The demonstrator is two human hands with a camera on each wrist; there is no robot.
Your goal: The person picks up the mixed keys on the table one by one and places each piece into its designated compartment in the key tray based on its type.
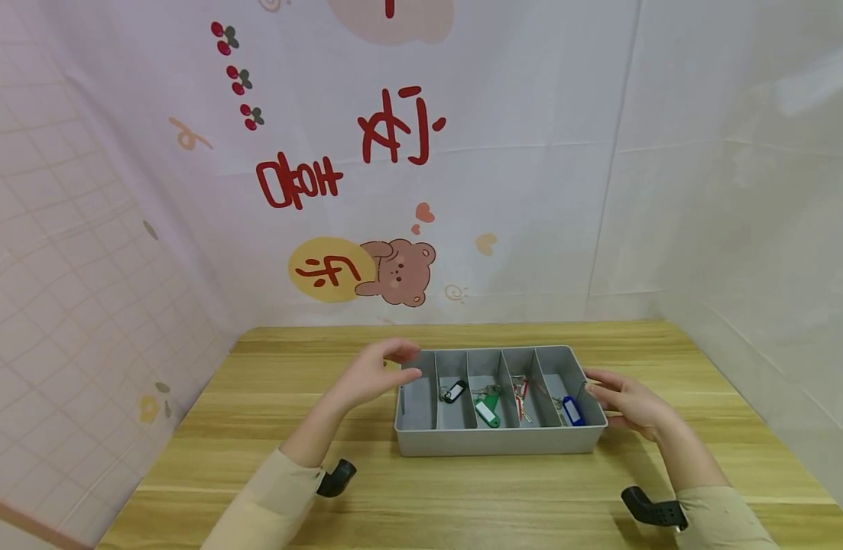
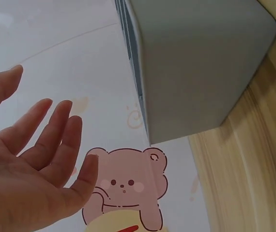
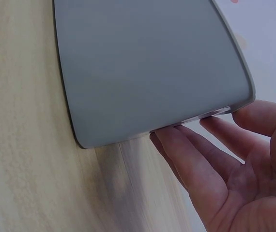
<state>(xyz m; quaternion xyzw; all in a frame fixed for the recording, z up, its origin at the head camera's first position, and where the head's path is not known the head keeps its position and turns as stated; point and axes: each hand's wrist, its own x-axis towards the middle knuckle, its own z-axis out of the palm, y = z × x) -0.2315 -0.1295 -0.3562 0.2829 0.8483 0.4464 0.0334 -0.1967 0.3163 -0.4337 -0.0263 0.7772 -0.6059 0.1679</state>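
A grey divided tray [image 1: 493, 441] sits on the wooden table. Going left to right, its compartments hold a black key tag [image 1: 453, 392], a green key tag [image 1: 487, 413], red-tagged keys [image 1: 520, 391] and a blue key tag [image 1: 572, 411]. My left hand [image 1: 382, 372] hovers by the tray's left end, fingers loosely bent; a gap shows between it and the tray in the left wrist view. At the opposite end, my right hand [image 1: 627, 401] rests extended fingertips [image 3: 169, 137] against the tray's end wall, its thumb near the rim.
Under the tray lies a wood-grain table [image 1: 462, 504]. A white printed cloth [image 1: 517, 191] with red characters and a bear hangs behind, and more cloth covers both sides. Black straps [image 1: 658, 512] sit at the wrists.
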